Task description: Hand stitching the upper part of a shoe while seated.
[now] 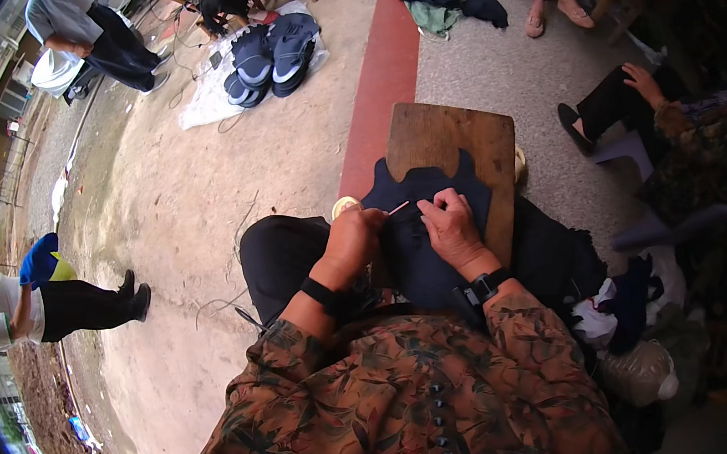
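a piece of dark navy fabric (422,219), cut to a shaped outline with two rounded lobes at its far edge, is laid over a wooden board (453,137) that rests on the lap and serves as the worktop. the step in hand is judged to be hand stitching or trimming along the middle of the piece. the left hand (352,239) is closed in a pinch, and a thin pale sliver (398,209), perhaps a needle or a thread end, is seen at its fingertips; what it is cannot be told for certain. the right hand (450,223) is curled with the fingers pressed on the cloth, so that it is held flat against the board; whether anything is gripped inside it cannot be told. a small pale round thing (345,205), possibly a spool, is seen just behind the left hand. the next move is judged to call for a steady pull of the thin item through the cloth while the fabric is kept taut and unshifted under the right hand. the fabric looks soft, matte and thick; the board looks hard, worn and brown, with rounded corners. a stack of similar dark, pale-lined shaped pieces (272,55) is laid on a light sheet on the concrete ground well away, and other people are seated or bent nearby.
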Motion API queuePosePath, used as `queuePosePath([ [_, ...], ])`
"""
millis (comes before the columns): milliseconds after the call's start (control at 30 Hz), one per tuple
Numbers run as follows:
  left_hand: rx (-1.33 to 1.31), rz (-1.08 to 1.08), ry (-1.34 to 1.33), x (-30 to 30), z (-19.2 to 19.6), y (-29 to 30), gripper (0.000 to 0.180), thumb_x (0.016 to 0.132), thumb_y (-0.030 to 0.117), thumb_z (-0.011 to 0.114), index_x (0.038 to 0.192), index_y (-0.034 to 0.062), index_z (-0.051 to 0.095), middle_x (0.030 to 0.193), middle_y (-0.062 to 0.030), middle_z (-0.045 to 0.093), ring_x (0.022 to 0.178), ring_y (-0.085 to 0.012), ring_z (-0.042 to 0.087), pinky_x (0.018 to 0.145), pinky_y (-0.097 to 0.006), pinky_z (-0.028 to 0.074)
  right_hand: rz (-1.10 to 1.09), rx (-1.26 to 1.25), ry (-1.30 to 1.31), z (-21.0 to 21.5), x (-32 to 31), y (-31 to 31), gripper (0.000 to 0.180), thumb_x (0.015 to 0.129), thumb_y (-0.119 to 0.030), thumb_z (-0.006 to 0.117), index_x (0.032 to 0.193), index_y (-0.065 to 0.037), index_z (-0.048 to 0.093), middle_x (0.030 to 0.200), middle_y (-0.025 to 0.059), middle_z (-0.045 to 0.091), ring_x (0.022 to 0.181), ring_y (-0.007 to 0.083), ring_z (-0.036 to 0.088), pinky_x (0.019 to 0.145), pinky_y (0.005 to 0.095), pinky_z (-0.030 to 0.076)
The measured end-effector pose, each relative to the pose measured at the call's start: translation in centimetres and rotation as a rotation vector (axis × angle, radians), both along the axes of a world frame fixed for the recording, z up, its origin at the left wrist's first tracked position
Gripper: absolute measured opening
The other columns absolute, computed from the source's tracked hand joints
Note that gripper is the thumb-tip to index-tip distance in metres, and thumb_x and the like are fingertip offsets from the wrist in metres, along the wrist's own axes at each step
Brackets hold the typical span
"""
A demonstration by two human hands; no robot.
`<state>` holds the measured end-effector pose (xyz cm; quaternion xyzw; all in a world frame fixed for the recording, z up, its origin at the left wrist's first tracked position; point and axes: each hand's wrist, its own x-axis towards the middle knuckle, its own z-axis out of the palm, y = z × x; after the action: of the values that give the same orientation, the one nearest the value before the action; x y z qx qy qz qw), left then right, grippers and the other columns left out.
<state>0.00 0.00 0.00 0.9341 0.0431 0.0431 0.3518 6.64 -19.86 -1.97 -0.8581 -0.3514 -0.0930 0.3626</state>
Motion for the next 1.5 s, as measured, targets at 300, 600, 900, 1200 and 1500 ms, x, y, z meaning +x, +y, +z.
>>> queuePosePath([
  [300,0.021,0.0,0.115,0.0,1.7,-0.4,0.016,0.078,-0.001,0.061,0.089,0.0034,0.071,0.081,-0.0214,0.064,0.078,-0.0366,0.064,0.07,-0.039,0.051,0.017,-0.012,0.011,0.3,0.0,0.1,0.028,0.074,-0.001,0.068,0.102,-0.004,0.066,0.087,0.0125,0.051,0.078,0.0287,0.051,0.07,0.0377,0.044],
  [600,0.04,-0.037,0.095,0.6,1.1,0.5,0.017,0.077,-0.002,0.062,0.089,0.0045,0.072,0.084,-0.0198,0.064,0.079,-0.0358,0.064,0.069,-0.039,0.051,0.023,-0.027,0.036,0.4,0.0,0.1,0.031,0.074,-0.001,0.069,0.105,-0.004,0.066,0.088,0.0127,0.051,0.08,0.0286,0.051,0.072,0.0378,0.044],
  [900,-0.004,-0.365,-0.004,3.7,0.4,3.5,0.034,0.067,-0.011,0.062,0.091,0.0105,0.072,0.08,-0.0119,0.059,0.075,-0.0301,0.063,0.065,-0.035,0.05,0.023,-0.054,0.064,0.3,0.2,0.2,0.035,0.072,-0.001,0.069,0.107,-0.002,0.065,0.091,0.0139,0.053,0.082,0.0305,0.052,0.075,0.0392,0.044],
  [1200,0.395,-0.406,-0.058,4.1,3.7,1.6,0.023,0.069,0.0,0.064,0.088,0.0104,0.072,0.078,-0.0107,0.059,0.077,-0.03,0.064,0.067,-0.037,0.052,0.003,-0.067,0.11,0.2,0.2,0.3,0.04,0.072,-0.002,0.069,0.111,-0.003,0.061,0.093,0.0147,0.054,0.084,0.0315,0.053,0.076,0.0396,0.042],
  [1500,0.513,-0.314,0.114,2.8,4.0,-0.8,0.011,0.073,0.009,0.062,0.08,0.0102,0.07,0.08,-0.0126,0.061,0.078,-0.0306,0.064,0.068,-0.038,0.053,0.028,-0.1,-0.009,0.1,-0.1,0.7,0.033,0.076,-0.004,0.065,0.109,-0.007,0.065,0.084,0.0103,0.05,0.077,0.0273,0.05,0.07,0.038,0.039],
])
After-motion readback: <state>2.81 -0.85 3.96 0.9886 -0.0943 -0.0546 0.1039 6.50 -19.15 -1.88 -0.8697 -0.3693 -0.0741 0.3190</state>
